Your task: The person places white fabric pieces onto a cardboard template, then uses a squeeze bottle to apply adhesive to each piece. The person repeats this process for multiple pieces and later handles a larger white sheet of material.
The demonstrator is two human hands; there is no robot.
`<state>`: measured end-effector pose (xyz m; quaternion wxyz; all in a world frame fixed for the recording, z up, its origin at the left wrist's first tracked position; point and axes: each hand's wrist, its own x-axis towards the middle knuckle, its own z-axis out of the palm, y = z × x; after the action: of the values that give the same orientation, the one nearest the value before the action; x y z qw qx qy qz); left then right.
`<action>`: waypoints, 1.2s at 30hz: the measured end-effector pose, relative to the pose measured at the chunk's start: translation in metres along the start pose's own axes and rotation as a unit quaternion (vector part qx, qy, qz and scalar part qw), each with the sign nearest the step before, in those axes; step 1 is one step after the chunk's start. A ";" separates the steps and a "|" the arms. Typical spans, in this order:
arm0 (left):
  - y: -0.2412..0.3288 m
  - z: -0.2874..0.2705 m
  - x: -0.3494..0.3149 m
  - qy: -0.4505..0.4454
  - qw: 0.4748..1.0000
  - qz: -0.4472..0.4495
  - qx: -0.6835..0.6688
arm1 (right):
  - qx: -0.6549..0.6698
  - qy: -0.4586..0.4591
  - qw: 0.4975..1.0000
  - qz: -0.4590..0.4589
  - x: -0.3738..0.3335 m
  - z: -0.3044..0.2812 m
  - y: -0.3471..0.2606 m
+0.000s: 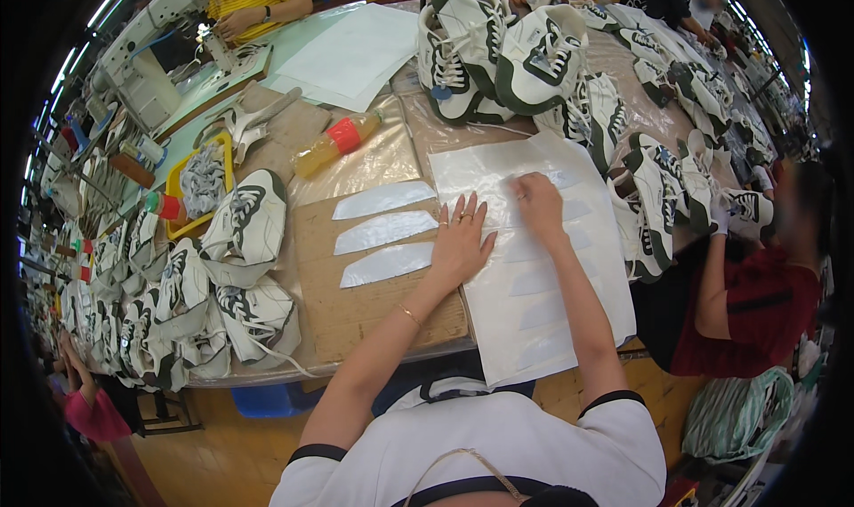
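My left hand (459, 245) lies flat with its fingers spread, at the left edge of a large white sheet (489, 320). Over the upper part of the same sheet, my right hand (538, 206) has its fingers drawn together in a pinch. Its fingertips are slightly blurred, and what they hold, if anything, cannot be made out. Several pale curved pieces (544, 280) show faintly in a column on the sheet. To the left of my left hand, three white curved pieces (384, 233) rest on a brown cardboard (334, 307), one above the other.
White and dark green sneakers (543, 58) are piled at the back, with more shoes (253, 218) at left and right. A bottle of yellow liquid (338, 142) lies beyond the cardboard. A yellow basket (229, 162) and a sewing machine (147, 71) stand left. Co-workers sit around the table.
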<state>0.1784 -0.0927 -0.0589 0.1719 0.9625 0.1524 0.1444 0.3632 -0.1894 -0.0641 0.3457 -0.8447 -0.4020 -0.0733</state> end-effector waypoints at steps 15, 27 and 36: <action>0.002 -0.019 -0.009 0.205 0.960 0.166 -0.089 | 0.159 0.396 0.900 0.088 -0.042 -0.212 -0.049; -0.007 -0.108 -0.141 -0.064 0.499 -0.280 -0.818 | 0.242 -0.020 0.958 -0.151 -0.138 -0.071 -0.195; -0.038 -0.111 -0.181 0.039 0.474 -0.327 -0.816 | 0.370 -0.281 0.856 0.227 -0.121 -0.045 -0.166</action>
<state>-0.0329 -0.0895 -0.0139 0.9086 0.2605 0.2763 0.1743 0.1686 -0.2214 0.0085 0.5116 -0.7072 -0.2764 0.4021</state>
